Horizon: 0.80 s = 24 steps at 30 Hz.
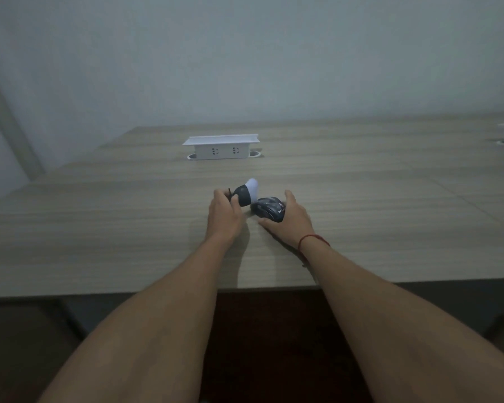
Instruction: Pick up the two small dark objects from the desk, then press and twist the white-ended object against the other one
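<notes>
Near table edge (pixel 157 286) runs just under the forearms; dark gap below it. Both hands work well inboard of that edge, so a dropped piece would likely stay on the wood.

Left hand (pixel 223 210): fingers curled round a small dark object with a white rounded end (pixel 246 191), raised and tilted, white end pointing away. A thin dark bit pokes out at the fingertips; too small to identify.

Right hand (pixel 290 218): cupped over a dark computer mouse (pixel 269 210), thumb along its near side, fingers wrapped over the far side. A red string bracelet (pixel 313 239) sits at the wrist.

Risks, as judged: the two objects sit just beside each other and could knock together; the grip on the rounded piece is at the fingertips, so it could roll free.

Open wood on all sides. Farther back, a white pop-up socket box (pixel 220 146), well apart.
</notes>
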{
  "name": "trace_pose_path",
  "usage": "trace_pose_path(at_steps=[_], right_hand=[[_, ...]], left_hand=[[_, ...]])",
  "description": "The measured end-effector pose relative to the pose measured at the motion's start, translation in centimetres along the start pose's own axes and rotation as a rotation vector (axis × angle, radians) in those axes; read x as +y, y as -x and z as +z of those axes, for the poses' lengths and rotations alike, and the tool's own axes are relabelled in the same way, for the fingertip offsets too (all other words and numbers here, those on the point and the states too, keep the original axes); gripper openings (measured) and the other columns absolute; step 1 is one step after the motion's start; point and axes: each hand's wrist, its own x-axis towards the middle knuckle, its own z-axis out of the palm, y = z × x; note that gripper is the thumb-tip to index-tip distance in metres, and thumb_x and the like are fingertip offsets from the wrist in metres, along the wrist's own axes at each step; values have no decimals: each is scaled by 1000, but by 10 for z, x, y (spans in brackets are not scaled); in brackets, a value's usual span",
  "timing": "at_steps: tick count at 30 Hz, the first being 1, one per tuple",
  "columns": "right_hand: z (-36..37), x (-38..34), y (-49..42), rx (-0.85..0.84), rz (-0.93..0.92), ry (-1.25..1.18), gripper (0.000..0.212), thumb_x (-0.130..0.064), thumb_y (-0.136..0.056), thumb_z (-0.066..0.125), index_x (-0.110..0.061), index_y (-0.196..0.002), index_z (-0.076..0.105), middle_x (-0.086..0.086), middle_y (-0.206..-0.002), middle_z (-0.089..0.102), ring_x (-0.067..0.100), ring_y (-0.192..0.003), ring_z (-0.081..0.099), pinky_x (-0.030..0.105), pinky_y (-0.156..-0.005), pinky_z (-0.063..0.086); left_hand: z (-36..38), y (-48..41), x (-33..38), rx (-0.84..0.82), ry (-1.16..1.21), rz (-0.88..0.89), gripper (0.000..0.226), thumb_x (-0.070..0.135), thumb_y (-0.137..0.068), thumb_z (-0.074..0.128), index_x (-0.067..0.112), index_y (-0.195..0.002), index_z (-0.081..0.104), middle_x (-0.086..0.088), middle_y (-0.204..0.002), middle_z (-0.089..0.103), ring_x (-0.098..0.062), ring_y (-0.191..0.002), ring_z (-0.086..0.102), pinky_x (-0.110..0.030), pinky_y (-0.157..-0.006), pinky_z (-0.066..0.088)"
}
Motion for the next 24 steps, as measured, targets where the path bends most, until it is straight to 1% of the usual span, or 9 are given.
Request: trace_pose_path(at_steps=[2, 4, 8, 11, 13, 16, 20, 22, 24], right_hand=[[1, 0, 0, 22, -11, 22, 66, -43, -69, 78, -12, -119, 50, 12, -117, 65, 34, -110, 59, 44, -93, 50], [2, 1, -1, 29, -10, 31, 56, -46, -66, 78, -15, -107, 55, 9, -108, 67, 32, -101, 62, 45, -88, 52], [5, 1, -1, 28, 3, 15, 54, -47, -63, 77, -18, -105, 59, 6, -102, 68, 28, -94, 63, 44, -83, 54], [5, 0, -2, 32, 21, 9, 49, -42, -63, 78, -20, -103, 61, 4, -96, 70, 25, -87, 66, 42, -80, 56], [5, 0, -1, 36, 19, -1, 50, -42, -62, 79, -20, -105, 63, 3, -96, 71, 24, -87, 67, 41, -80, 57], [3, -1, 1, 32, -3, -4, 54, -43, -64, 79, -20, -109, 61, 3, -100, 69, 24, -89, 65, 44, -82, 57], [3, -3, 2, 35, -5, 10, 57, -49, -62, 77, -21, -109, 61, 3, -102, 69, 25, -92, 64, 44, -84, 55], [4, -3, 3, 22, 19, -1, 53, -48, -60, 76, -21, -104, 61, 2, -98, 70, 25, -89, 65, 44, -81, 56], [5, -2, 3, 5, 43, -8, 55, -53, -58, 75, -21, -101, 63, 2, -97, 71, 24, -89, 67, 41, -80, 57]], left_hand=[[3, 2, 5, 17, 26, -10, 28, 21, -99, 40, 1, -117, 47, -17, -119, 58, -31, -107, 55, -31, -80, 39], [5, 2, 11, 46, 66, -20, 28, 23, -100, 39, 1, -115, 48, -17, -116, 58, -30, -104, 55, -30, -77, 37], [10, 0, 24, 54, 163, -1, 33, 31, -98, 44, 1, -109, 52, -16, -111, 63, -31, -103, 59, -33, -83, 44], [16, -1, 28, -6, 119, 26, 33, 32, -95, 48, 2, -107, 55, -16, -109, 63, -32, -99, 60, -36, -83, 49], [18, -1, 25, -26, 74, 27, 30, 28, -94, 50, 1, -105, 56, -18, -107, 64, -33, -99, 60, -36, -82, 49], [10, -7, 19, 24, 12, 1, 29, 25, -95, 47, 0, -106, 55, -20, -108, 63, -33, -98, 59, -37, -83, 47], [1, -15, 26, 55, 60, -5, 28, 24, -97, 45, 0, -108, 55, -17, -109, 61, -29, -95, 57, -31, -78, 42], [8, -14, 35, 17, 73, 31, 28, 24, -97, 46, 0, -108, 56, -17, -110, 62, -30, -100, 58, -29, -79, 42], [18, -9, 40, -48, 54, 72, 30, 25, -97, 46, -1, -107, 56, -18, -106, 62, -33, -101, 59, -34, -79, 46]])
